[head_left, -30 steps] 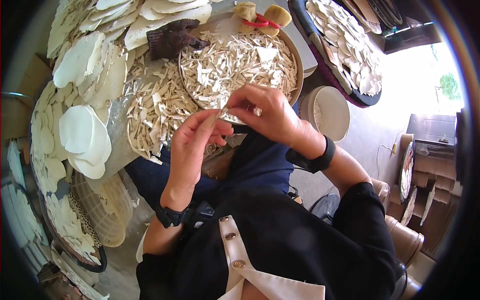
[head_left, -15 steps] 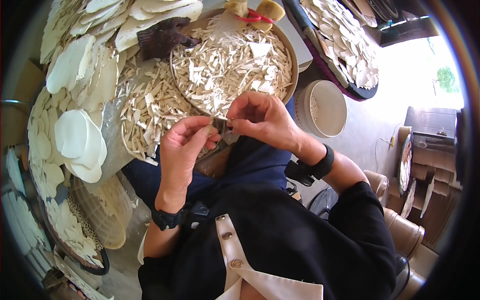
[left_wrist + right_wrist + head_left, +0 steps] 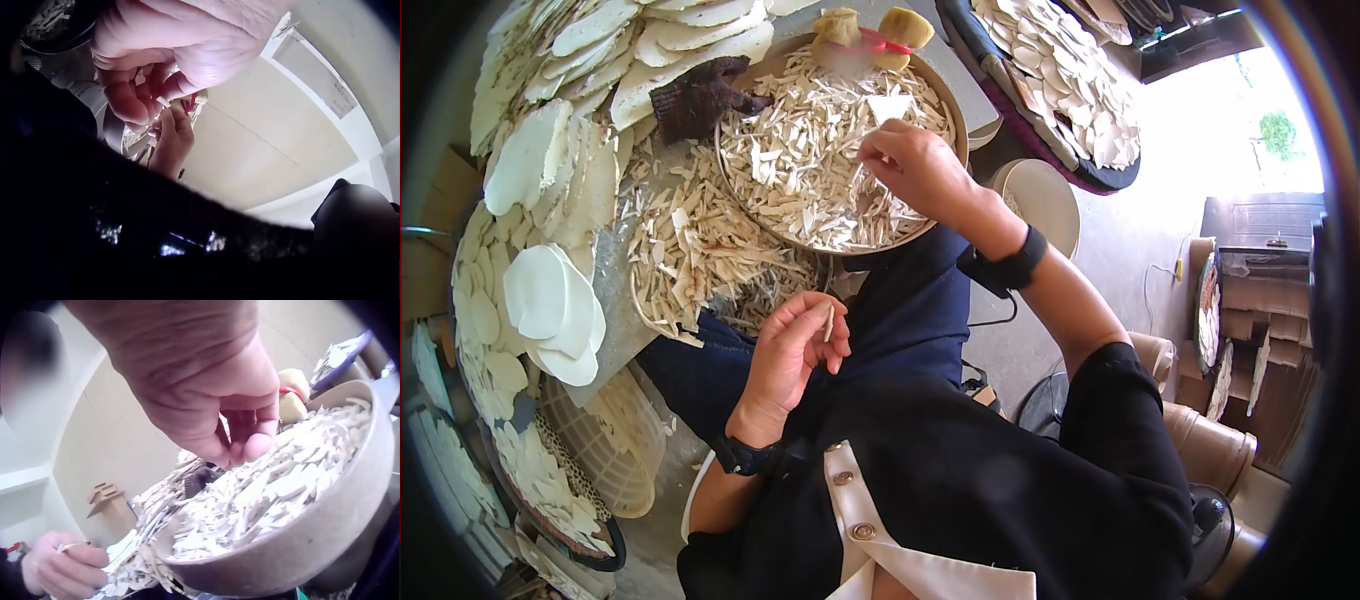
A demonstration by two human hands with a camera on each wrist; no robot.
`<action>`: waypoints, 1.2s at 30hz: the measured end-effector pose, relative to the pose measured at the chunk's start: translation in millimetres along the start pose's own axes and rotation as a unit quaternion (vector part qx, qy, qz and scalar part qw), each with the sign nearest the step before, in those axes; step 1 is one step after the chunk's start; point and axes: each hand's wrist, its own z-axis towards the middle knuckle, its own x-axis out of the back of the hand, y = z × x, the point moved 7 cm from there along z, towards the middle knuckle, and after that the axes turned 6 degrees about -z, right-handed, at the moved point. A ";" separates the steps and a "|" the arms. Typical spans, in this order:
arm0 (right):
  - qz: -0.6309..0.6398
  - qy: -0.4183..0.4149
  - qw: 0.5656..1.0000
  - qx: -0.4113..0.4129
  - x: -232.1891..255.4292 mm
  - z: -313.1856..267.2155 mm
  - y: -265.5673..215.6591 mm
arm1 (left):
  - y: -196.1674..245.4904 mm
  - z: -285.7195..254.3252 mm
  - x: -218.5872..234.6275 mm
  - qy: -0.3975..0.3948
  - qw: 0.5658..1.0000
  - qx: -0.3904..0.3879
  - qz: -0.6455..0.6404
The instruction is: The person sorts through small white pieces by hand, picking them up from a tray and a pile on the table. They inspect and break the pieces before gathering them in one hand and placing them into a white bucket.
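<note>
In the head view my left hand [image 3: 795,345] is over my lap and pinches a thin pale sliver [image 3: 830,322] between thumb and fingers. My right hand [image 3: 925,170] is above a round basin [image 3: 956,135] heaped with pale slivers. The right wrist view shows that hand's fingers curled and the fingertips [image 3: 256,447] drawn together, with no piece showing between them. Beside the basin on the left lies a pile of yellower slivers [image 3: 700,215]. A dark knitted glove [image 3: 700,98] lies against the basin's far left rim.
Yellowish lumps [image 3: 835,30] with a red band sit at the basin's far rim. Large white slices [image 3: 555,310] are stacked at the left. A tray of pale slices [image 3: 1060,80] stands at the upper right, above a pale bucket [image 3: 1055,205]. A plastic basket [image 3: 615,440] is at lower left.
My hands were together at the sliver and have parted. The right moved up over the basin, while the left drew down toward my lap with the sliver.
</note>
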 end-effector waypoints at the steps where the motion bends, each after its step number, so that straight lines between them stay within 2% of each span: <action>1: -0.033 -0.005 0.999 -0.006 -4.5 2.5 4.4 | -0.5 -0.5 -0.5 0.003 1.000 0.003 0.003; 3: -0.098 -0.015 0.995 -0.019 -9.8 8.1 9.3 | 3.8 -2.8 -1.0 0.008 1.000 -0.006 0.007; 6: -0.157 -0.007 0.981 -0.115 3.9 18.5 28.3 | 11.3 -9.2 1.5 0.023 0.999 -0.019 0.021; 7: -0.155 0.030 0.982 -0.100 8.9 19.4 34.0 | 13.9 -10.2 3.3 0.028 0.999 -0.024 0.026; 10: -0.128 0.047 0.990 -0.033 16.4 17.0 26.5 | 15.1 -10.1 7.0 0.030 0.999 -0.029 0.012; 14: -0.046 0.009 0.999 -0.010 6.6 16.6 8.3 | 14.8 -6.8 5.1 0.032 0.999 -0.026 0.019; 17: -0.034 -0.007 0.999 0.032 -12.9 15.9 -3.2 | 14.4 -7.3 6.0 0.037 0.999 -0.029 0.028; 24: -0.017 -0.087 0.995 0.038 -28.9 3.0 -17.4 | 20.7 -12.2 12.4 0.048 0.997 -0.046 0.024; 27: -0.090 -0.104 0.990 0.042 -36.6 -1.6 -18.7 | 19.9 -11.7 12.6 0.046 0.998 -0.051 0.017; 30: -0.108 -0.105 0.988 0.031 -37.3 0.1 -15.9 | 20.5 -11.2 11.2 0.045 0.998 -0.049 0.020; 33: -0.023 -0.068 0.997 0.020 -23.1 2.5 -11.6 | 23.0 -12.3 12.2 0.050 0.997 -0.055 0.025; 36: 0.078 -0.081 0.994 -0.016 -15.9 3.6 -10.4 | 25.7 -10.8 13.2 0.055 0.996 -0.069 0.019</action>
